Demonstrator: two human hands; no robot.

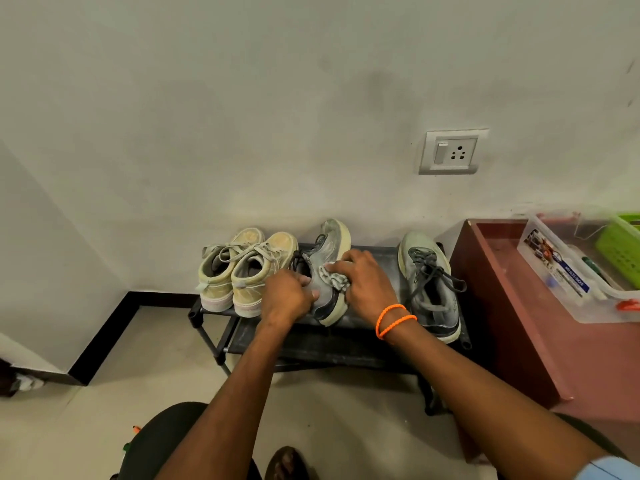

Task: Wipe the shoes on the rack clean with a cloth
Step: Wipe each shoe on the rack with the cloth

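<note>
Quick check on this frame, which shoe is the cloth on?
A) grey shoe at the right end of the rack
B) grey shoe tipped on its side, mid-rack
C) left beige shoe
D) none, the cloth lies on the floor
B: the right hand presses the cloth against the tipped grey shoe in the middle of the rack, while the left hand steadies that shoe.

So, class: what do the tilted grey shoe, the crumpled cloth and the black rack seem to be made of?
Tilted grey shoe: probably matte mesh fabric, pale rubbery sole. Crumpled grey cloth: soft woven fabric, it bunches. Black rack: likely plastic or metal tubes, dull dusty shelf.
</note>
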